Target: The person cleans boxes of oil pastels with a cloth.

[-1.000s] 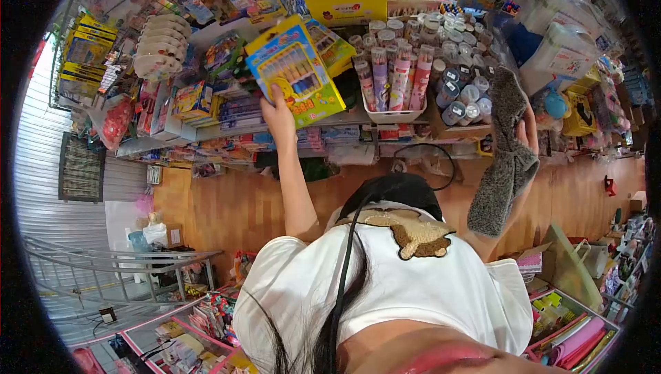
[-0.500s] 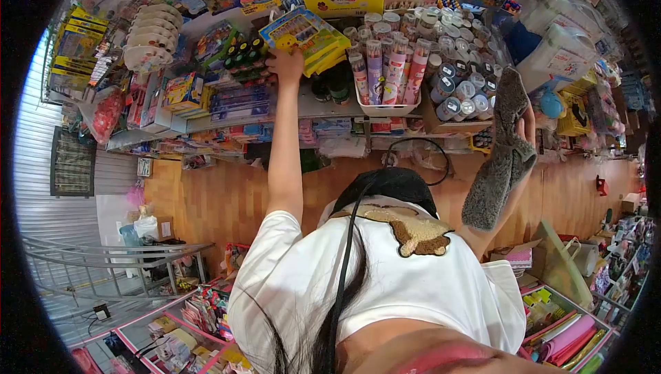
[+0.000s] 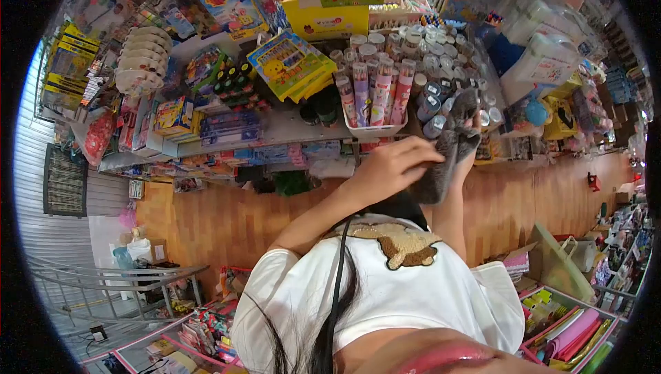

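Observation:
A grey fluffy cloth [image 3: 447, 167] hangs in front of my body, in front of the shelf's right part. My right hand [image 3: 471, 141] grips it from behind, mostly hidden by the fabric. My left hand [image 3: 399, 165] is at the cloth's left edge, its fingers bent together and pinching the fabric. Just beyond the hands stands a white basket [image 3: 377, 130] of clear tubes of coloured pencils [image 3: 381, 95]. Small lidded jars [image 3: 432, 109] crowd the shelf behind the cloth. Yellow packs [image 3: 292, 64] with a chick picture lie stacked to the left.
Dark green-capped bottles [image 3: 233, 83] and boxed goods [image 3: 175, 114] line the shelf's left side. Upright in back is a yellow display box [image 3: 327, 17]. Wooden floor [image 3: 227, 216] runs between shelf and body. Behind me are a metal railing [image 3: 117, 279] and trays of goods [image 3: 568, 319].
My left hand has left the yellow packs and come right and down to the grey cloth. My right hand has brought the cloth inward to the left.

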The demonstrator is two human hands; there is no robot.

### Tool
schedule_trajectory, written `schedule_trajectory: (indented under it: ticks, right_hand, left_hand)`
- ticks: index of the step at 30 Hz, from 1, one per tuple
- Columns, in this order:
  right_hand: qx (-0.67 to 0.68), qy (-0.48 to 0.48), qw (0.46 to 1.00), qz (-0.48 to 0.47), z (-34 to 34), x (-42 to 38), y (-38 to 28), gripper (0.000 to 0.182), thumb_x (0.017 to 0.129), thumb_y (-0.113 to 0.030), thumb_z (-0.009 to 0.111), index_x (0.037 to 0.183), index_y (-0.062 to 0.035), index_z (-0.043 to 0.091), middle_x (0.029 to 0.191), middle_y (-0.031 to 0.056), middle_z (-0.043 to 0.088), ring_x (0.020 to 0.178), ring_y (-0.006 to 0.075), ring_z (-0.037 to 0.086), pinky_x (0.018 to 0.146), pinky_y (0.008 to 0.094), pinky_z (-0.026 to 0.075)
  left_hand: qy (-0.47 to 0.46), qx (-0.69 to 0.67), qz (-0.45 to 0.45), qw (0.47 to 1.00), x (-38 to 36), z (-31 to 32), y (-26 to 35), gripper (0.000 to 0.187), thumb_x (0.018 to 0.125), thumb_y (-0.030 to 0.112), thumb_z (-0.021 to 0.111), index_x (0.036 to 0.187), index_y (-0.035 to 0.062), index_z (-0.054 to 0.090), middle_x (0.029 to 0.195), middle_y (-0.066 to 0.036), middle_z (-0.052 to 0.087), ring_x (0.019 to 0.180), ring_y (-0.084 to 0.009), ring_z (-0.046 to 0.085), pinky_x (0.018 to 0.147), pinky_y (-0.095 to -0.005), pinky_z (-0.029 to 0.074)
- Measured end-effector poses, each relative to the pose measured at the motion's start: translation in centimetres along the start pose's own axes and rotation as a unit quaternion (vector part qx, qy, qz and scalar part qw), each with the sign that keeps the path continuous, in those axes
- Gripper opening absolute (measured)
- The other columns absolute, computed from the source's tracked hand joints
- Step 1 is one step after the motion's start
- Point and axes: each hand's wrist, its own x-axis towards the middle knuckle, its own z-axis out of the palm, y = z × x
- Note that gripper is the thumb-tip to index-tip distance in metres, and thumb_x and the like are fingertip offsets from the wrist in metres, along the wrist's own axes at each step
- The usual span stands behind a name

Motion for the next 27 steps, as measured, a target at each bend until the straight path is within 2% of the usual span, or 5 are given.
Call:
schedule_trajectory:
  ticks: [3,11,18,21,27]
  right_hand:
    - [-0.053,-0.039,0.998,0.006,-0.4,0.0,1.2,0.036,0.095,-0.022,0.036,0.127,-0.0071,0.036,0.118,0.0078,0.045,0.102,0.0161,0.047,0.087,0.0275,0.039]
    - [-0.001,-0.106,0.994,0.038,-0.6,0.1,2.9,0.041,0.093,-0.026,0.040,0.129,-0.0067,0.035,0.116,0.0067,0.048,0.100,0.0151,0.048,0.085,0.0281,0.039]
    - [0.235,-0.232,0.932,0.150,2.5,-2.5,0.7,0.048,0.090,-0.030,0.045,0.130,-0.0041,0.033,0.118,0.0071,0.047,0.105,0.0169,0.046,0.092,0.0300,0.034]
    - [-0.016,-0.277,0.960,-0.018,2.6,-2.4,1.3,0.052,0.088,-0.028,0.050,0.130,-0.0031,0.033,0.120,0.0100,0.046,0.109,0.0182,0.044,0.095,0.0310,0.031]
    - [0.008,-0.120,0.988,0.099,2.2,-1.5,-0.5,0.038,0.087,-0.021,0.052,0.119,-0.0006,0.046,0.104,0.0089,0.054,0.087,0.0142,0.053,0.075,0.0268,0.045]
  left_hand:
    - [0.132,-0.012,0.028,0.991,0.8,-1.8,-0.8,0.025,0.070,0.000,0.063,0.094,0.0072,0.062,0.095,-0.008,0.059,0.084,-0.0237,0.060,0.072,-0.0305,0.049]
    - [-0.072,-0.031,0.004,0.997,0.8,-1.8,-0.9,0.033,0.065,0.004,0.066,0.096,0.0055,0.055,0.097,-0.007,0.055,0.098,-0.0254,0.052,0.089,-0.0359,0.040]
    - [0.196,-0.017,-0.070,0.978,2.2,-2.6,-0.7,0.034,0.057,-0.007,0.065,0.087,0.0032,0.054,0.088,-0.009,0.054,0.083,-0.0245,0.056,0.072,-0.0308,0.046]
    - [0.165,0.037,-0.061,0.984,2.3,-2.4,-1.5,0.029,0.061,-0.003,0.064,0.088,0.0027,0.058,0.087,-0.009,0.055,0.083,-0.0251,0.056,0.073,-0.0324,0.045]
    - [0.115,-0.029,-0.002,0.993,4.6,-6.1,-6.5,0.026,0.076,0.009,0.058,0.102,0.0072,0.060,0.099,-0.011,0.058,0.092,-0.0242,0.056,0.081,-0.0341,0.043]
